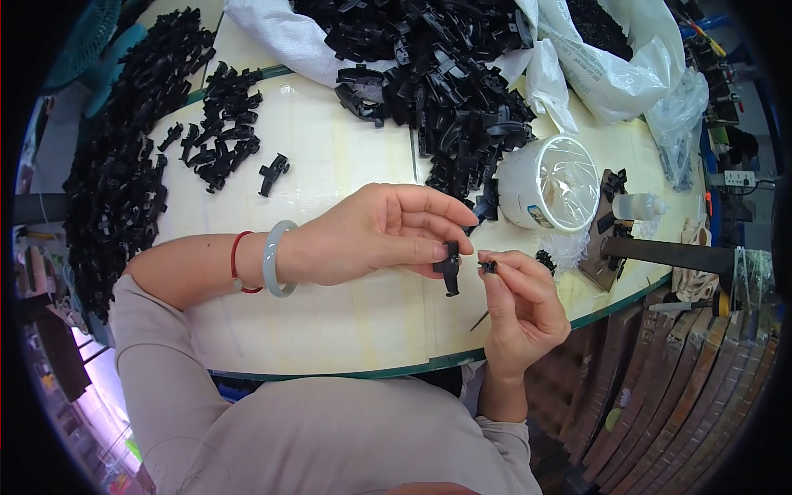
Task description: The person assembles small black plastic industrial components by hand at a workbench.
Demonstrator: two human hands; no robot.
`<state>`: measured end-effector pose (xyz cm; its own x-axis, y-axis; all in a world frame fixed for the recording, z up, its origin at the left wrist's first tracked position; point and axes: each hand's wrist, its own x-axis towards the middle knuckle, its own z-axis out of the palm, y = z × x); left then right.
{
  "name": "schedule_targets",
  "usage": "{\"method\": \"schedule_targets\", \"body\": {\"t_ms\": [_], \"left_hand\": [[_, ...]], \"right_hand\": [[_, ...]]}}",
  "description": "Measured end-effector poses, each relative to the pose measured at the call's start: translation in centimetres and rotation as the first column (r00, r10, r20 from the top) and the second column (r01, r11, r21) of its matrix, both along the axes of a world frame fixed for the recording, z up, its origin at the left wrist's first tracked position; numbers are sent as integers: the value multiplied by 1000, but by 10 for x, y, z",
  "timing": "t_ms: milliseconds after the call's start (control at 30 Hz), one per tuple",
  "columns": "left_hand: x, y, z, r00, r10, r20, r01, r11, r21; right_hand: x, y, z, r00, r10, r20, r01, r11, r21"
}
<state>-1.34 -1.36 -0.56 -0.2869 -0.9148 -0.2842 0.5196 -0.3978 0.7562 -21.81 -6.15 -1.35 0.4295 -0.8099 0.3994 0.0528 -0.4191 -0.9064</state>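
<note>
Over the near middle of the table, my left hand (367, 231) pinches a black plastic clip-like part (450, 268) between thumb and fingers, its long end hanging down. Just to the right, my right hand (524, 309) is closed on a much smaller black piece (488, 266) at the fingertips. The two pieces are close together but apart. A thin dark rod (478, 320) shows by the right hand; I cannot tell whether it is held. A few small black pieces (545, 262) lie beyond the right hand, beside clear plastic wrap (569, 254).
A large heap of black parts (462, 107) spills from a white sack (280, 33) at the back. More piles (124, 157) line the left side. A white tub (536, 186), a small bottle (639, 206) and a dark metal arm fixture (668, 254) stand at right.
</note>
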Motion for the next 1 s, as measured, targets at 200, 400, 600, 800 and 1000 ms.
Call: {"method": "schedule_targets", "body": {"t_ms": [200,400,600,800,1000], "left_hand": [[-4,4,-7,999,-40,-15,40,999,-33],[-4,5,-7,993,-73,90,76,997,-22],[-2,8,-11,988,-70,136,87,988,-127],[-9,4,-13,990,-116,-80,119,992,40],[-9,6,-23,990,-136,-41,134,990,-41]], "right_hand": [[-2,-1,3,989,-4,-149,-12,994,-108],[4,8,3,989,-55,-135,22,971,-236],[9,12,4,981,-110,-159,38,916,-399],[6,18,-8,989,-106,-102,65,937,-344],[6,14,-8,990,-88,-114,50,953,-299]]}}
